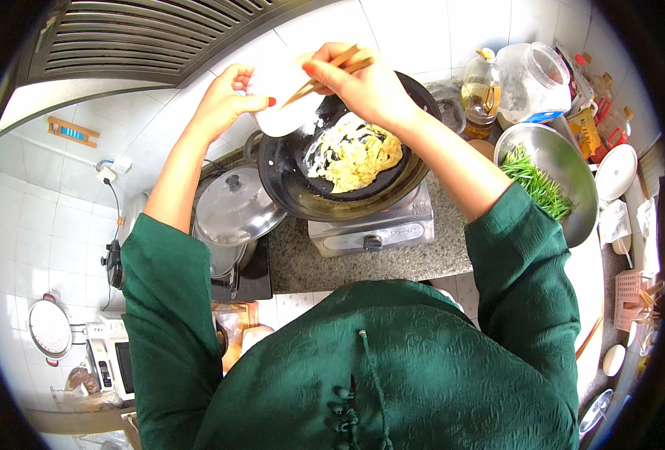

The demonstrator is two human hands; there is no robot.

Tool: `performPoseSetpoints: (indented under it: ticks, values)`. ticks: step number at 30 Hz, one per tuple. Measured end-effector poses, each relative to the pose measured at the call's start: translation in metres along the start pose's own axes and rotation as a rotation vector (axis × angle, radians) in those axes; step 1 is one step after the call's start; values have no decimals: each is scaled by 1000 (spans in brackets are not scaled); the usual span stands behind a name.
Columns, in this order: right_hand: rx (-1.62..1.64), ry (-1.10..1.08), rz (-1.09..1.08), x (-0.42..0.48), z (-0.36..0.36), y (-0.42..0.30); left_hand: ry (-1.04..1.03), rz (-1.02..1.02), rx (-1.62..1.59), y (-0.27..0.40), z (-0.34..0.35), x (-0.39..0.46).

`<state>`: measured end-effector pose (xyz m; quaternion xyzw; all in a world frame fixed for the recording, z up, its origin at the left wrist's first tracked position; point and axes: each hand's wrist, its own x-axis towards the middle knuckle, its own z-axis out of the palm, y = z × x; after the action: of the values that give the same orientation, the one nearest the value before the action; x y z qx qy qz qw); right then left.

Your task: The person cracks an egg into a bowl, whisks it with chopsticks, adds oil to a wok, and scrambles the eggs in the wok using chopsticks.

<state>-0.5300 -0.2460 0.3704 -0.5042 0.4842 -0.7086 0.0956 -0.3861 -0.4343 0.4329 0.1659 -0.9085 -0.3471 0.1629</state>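
Observation:
My left hand (228, 98) grips the edge of a white bowl (279, 121), tilted above the left rim of a black wok (287, 185). Held in my right hand (366, 93) is a pair of wooden chopsticks (310, 89), their tips at the bowl. What is inside the bowl cannot be made out in the glare. Pale yellow scrambled egg (357, 160) lies in the wok below my right wrist. The wok sits on a silver portable gas stove (332, 239) with a black knob.
A lidded metal pot (236, 208) stands left of the wok. To the right, a steel basin (582, 185) holds chopped green stalks (535, 183). Behind it are an oil bottle (480, 93) and a large clear plastic jar (526, 84). A range hood (158, 39) overhangs the upper left.

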Motion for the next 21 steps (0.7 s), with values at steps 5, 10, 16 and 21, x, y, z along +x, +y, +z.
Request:
performPoseSetpoints:
  ticks: [5,10,16,21]
  values:
    - [28,60,66,2,-1,4,-9,-16,9,-7,-2,-2]
    - [-221,99,47,2,-7,5,-30,-2,39,-9,3,1]
    - [-205,69,118,-3,-6,4,-44,-37,45,-4,6,4]
    - [-149,89,125,-3,-4,9,-42,-50,9,0,8,2]
